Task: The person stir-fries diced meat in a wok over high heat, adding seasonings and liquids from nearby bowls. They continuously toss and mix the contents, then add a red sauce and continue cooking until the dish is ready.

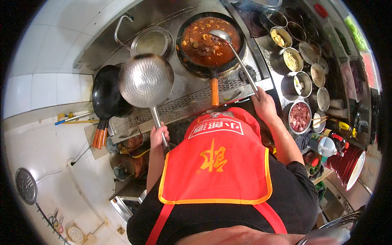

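Note:
My left hand (pixel 159 134) grips the metal handle of a large perforated strainer (pixel 147 81), raised in front of the stove. In my right hand (pixel 265 105) is the long handle of a metal ladle (pixel 221 35). The ladle's bowl rests at the surface of a red-brown stew (pixel 199 46) with chunks in it. That stew fills a black wok (pixel 181 59) with a wooden handle (pixel 214 92), set on the stove. Behind the strainer, a round metal pot (pixel 151 39) is partly hidden.
Black woks (pixel 105 88) with wooden handles hang at the left. A bent faucet (pixel 118 30) rises behind the stove. On the right counter stand several metal containers, including a bowl of raw meat (pixel 300 118) and a pot of garlic-like pieces (pixel 291 59). Bottles (pixel 324 145) stand nearer me.

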### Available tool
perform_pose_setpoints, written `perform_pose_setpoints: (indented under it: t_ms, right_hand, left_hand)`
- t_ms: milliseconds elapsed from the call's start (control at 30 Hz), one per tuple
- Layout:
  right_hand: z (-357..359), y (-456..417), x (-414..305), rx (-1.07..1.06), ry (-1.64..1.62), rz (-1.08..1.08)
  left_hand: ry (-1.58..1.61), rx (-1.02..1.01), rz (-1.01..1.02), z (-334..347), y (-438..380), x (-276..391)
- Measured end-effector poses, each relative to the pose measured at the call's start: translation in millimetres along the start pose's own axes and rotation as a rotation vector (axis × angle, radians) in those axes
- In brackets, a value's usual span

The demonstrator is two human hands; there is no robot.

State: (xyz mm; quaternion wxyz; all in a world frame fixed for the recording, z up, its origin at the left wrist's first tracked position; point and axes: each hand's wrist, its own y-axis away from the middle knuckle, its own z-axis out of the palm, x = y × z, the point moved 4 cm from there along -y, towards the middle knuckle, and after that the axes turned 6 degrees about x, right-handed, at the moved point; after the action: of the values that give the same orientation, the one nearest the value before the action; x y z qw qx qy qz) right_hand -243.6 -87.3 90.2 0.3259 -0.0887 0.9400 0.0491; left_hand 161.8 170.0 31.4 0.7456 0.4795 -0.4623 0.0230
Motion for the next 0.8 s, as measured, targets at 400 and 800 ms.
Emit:
perform_pose_setpoints:
  t_ms: [400,800]
  right_hand:
    - [182.5,15.2,-137.0,-0.825,-0.237,0.073]
    - [134.8,28.0,-162.1,-0.458,-0.185,-0.525]
  left_hand:
    - [0.169,-0.19,-0.26,-3.6,-71.3,-51.8]
    - [0.183,-0.074,-0.142,-94.2,-79.1,-51.0]
